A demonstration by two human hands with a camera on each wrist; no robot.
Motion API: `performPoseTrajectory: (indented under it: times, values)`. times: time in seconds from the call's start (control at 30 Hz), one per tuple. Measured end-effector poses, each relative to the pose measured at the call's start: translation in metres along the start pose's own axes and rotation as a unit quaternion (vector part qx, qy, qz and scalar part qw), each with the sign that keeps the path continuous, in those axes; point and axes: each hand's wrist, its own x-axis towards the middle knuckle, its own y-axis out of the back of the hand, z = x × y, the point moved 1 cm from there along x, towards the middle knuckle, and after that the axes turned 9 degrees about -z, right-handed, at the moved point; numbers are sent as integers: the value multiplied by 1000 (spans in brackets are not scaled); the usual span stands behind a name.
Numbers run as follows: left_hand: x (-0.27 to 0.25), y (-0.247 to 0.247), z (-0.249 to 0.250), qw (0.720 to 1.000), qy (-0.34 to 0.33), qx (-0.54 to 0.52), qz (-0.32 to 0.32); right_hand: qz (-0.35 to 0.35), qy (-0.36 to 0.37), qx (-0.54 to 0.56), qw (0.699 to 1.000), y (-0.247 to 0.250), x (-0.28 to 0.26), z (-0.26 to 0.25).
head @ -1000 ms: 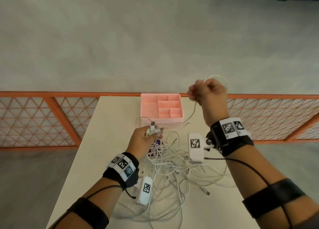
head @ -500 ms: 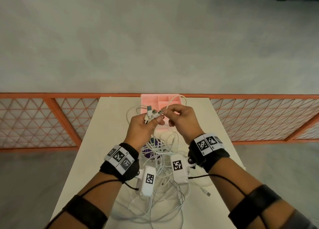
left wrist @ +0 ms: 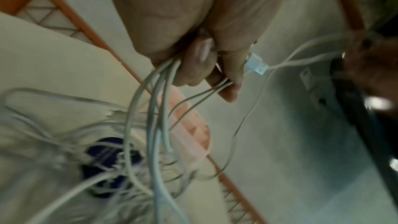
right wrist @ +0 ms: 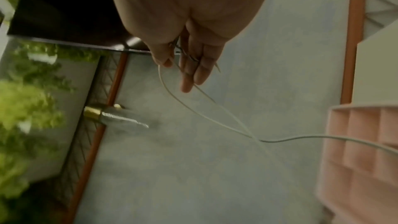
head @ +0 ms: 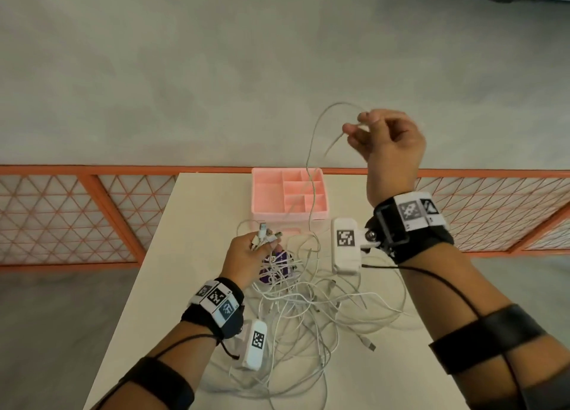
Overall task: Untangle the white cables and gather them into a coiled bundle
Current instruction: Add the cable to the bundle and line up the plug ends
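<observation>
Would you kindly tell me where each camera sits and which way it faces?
Head: worn on the head, looking down at the table; both forearms show.
Left wrist: looks along the left hand gripping white cables.
Right wrist: looks along the right hand pinching one cable.
All three share the pink organizer.

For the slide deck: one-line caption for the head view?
Left hand grips gathered connector ends; right hand lifts one white cable above the tangle.

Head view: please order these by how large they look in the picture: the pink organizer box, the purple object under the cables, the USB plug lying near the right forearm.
1. pink organizer box
2. purple object, partly hidden by white cables, so its full size is unsure
3. USB plug
</observation>
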Motion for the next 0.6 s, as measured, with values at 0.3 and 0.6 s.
performPoseTrajectory:
  times: [0.3, 0.6]
  values:
    - [13, -4, 73, 993, -79, -90, -8, -280, -229, -178, 915, 5, -84, 90]
    - [8, -7, 68, 990, -82, -111, 0, -256, -253, -134, 923, -11, -87, 94]
